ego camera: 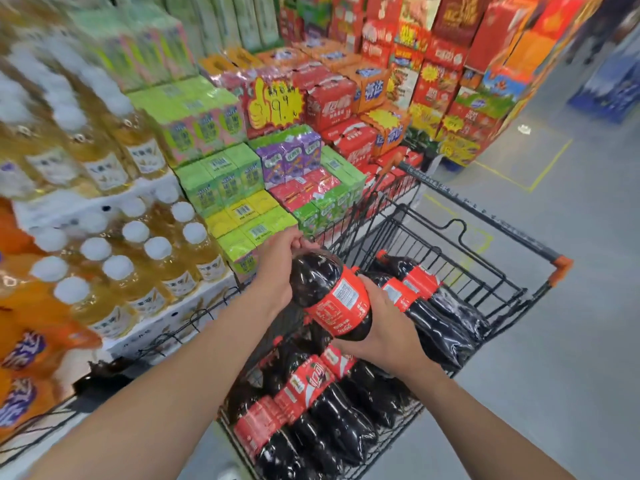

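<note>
**Two-handed hold on a cola bottle above the cart**

Both forearms [166, 396] reach forward from the lower edge. The left hand [277, 271] curls its fingers round the neck end of the cola bottle [330, 299]. The right hand [388, 327] cups its lower body, fingers wrapped beneath, probably to share the weight. The bottle hangs tilted above the cart [485, 218], over the stowed bottles [329, 410] lying inside.

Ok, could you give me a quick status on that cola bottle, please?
Two-handed hold: left grip on neck, right grip round base. Held cola bottle over shopping cart. Other cola bottles beneath.
</note>
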The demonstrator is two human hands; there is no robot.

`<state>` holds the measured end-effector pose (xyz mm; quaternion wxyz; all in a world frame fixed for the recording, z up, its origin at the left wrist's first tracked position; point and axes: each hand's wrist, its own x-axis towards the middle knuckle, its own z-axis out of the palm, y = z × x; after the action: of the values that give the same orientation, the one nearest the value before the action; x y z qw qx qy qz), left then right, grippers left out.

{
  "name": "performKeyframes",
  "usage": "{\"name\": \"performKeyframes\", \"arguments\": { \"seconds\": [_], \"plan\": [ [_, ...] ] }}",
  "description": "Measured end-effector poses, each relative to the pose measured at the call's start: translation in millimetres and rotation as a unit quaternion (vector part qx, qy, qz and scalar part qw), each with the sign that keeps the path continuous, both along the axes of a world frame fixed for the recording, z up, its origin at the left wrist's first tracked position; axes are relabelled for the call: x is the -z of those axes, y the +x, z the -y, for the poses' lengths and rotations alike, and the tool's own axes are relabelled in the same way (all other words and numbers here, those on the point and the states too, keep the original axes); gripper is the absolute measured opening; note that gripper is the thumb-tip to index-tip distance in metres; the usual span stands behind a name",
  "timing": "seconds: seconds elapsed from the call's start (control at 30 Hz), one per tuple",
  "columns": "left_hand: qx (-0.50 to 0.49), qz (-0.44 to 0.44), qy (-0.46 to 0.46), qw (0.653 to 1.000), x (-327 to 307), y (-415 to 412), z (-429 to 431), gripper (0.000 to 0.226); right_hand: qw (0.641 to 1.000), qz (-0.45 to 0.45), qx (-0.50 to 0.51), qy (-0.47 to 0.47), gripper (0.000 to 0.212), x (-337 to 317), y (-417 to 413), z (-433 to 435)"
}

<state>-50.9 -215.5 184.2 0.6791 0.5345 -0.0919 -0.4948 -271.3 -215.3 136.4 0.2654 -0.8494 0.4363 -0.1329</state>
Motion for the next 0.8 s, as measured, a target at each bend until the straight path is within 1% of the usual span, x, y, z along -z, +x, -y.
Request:
{"name": "performKeyframes", "arguments": {
  "seconds": [0.1, 0.2, 0.33, 0.43, 0.57, 0.67, 0.73, 0.8],
  "plan": [
    [-0.037, 0.014, -0.041, 0.998, -37.1, 11.1, -10.5, 0.048, 0.999, 0.034, -0.010, -0.029, 0.124, -25.8, 15.9, -0.4],
    [-0.048, 0.045, -0.071, 0.995, -66.5, 26.4, -29.3, 0.046, 0.997, 0.053, -0.020, -0.046, 0.125, -50.1, 34.6, -9.2],
    [-0.073, 0.069, -0.086, 0.991, -91.4, 58.8, -62.5, 0.036, 0.994, 0.074, -0.047, -0.061, 0.118, -75.3, 67.6, -28.2],
    [-0.098, 0.063, -0.103, 0.988, -103.1, 89.1, -98.2, 0.029, 0.992, 0.074, -0.072, -0.077, 0.117, -89.1, 100.1, -50.8],
    [-0.142, 0.055, -0.132, 0.979, -115.5, 138.6, -162.2, 0.039, 0.985, 0.084, -0.114, -0.093, 0.111, -103.9, 154.5, -97.2],
    [-0.180, 0.055, -0.150, 0.971, -123.8, 179.5, -221.8, 0.029, 0.978, 0.101, -0.158, -0.097, 0.110, -109.5, 202.8, -142.3],
    [-0.220, 0.068, -0.143, 0.963, -125.9, 208.2, -264.8, 0.033, 0.973, 0.105, -0.181, -0.101, 0.113, -111.9, 236.7, -175.0],
    [-0.244, 0.086, -0.142, 0.955, -129.1, 235.4, -309.7, 0.033, 0.967, 0.114, -0.205, -0.105, 0.110, -114.4, 270.3, -209.6]
  ]
}}
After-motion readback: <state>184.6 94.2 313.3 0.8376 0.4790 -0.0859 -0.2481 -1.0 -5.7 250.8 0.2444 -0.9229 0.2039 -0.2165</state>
